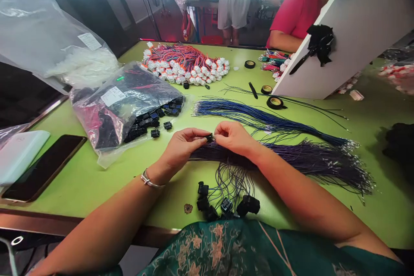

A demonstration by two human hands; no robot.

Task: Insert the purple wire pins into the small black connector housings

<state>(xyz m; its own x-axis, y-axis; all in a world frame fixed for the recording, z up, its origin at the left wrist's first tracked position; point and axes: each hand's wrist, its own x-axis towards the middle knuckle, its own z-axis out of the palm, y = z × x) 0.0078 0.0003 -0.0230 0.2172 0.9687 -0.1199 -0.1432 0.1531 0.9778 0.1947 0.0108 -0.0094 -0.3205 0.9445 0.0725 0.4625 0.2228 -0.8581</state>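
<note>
Left hand (181, 148): pinching a small black plug (209, 137) between thumb and forefinger, over a thick bundle of dark purple wires (300, 159). Right hand (234, 139): thumb and forefinger pressed together at the right end of that plug, perhaps on a wire tip, too small to make out. Laid just behind, across the green table (113, 189): a bundle of blue wires (252, 114), silvery at the right-hand ends. Gathered between the forearms, near the front edge: several wired black plugs (226, 204). Off to the left: a clear bag (129, 82) of more black plugs, with two loose ones just outside. Farther left: a dark phone (45, 168), partly overlapping a white case (24, 155). Toward the back: a heap of white plugs (176, 71) on orange and dark wires, and, farther right, rolls of black tape (274, 107) near a white panel (352, 39).
</note>
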